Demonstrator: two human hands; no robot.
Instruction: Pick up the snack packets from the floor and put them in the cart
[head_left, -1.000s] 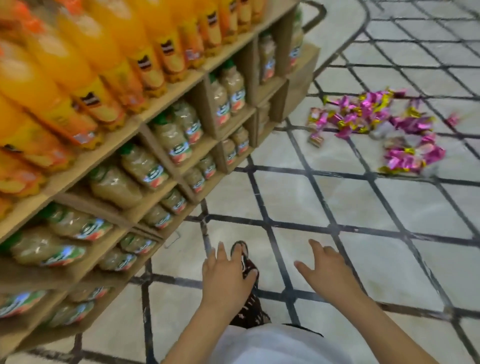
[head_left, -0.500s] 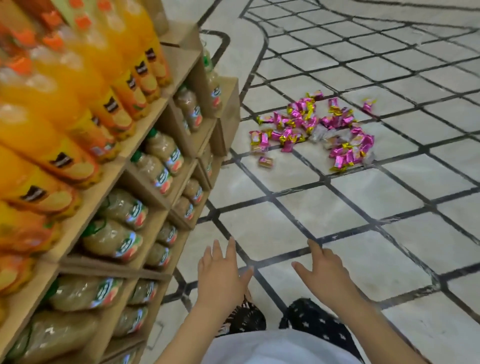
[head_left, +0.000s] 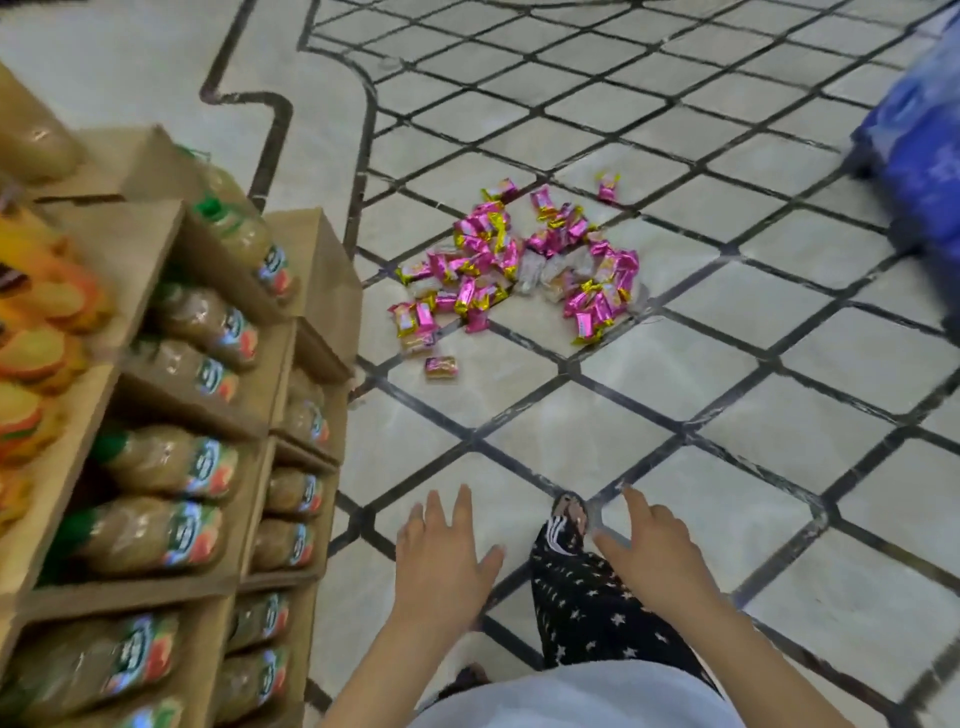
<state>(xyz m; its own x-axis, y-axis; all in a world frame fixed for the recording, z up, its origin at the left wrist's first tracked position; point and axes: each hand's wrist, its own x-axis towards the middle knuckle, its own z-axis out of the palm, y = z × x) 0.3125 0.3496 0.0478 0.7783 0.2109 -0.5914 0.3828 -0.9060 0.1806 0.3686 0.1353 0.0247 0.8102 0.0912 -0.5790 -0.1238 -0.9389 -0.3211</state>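
Currently, the snack packets (head_left: 511, 270) lie scattered on the floor (head_left: 675, 415) straight ahead, well apart from both hands. The left hand (head_left: 441, 564) and right hand (head_left: 652, 558) are empty, fingers spread. The heap runs left to right; neither hand is clearly nearer to it.

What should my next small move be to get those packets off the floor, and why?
Probably a step forward toward the snack packets. The left hand and right hand are open and hold nothing, and the pile lies on the floor well ahead of them, past the shelf end. The lone packet on the near side looks the easiest first pick.
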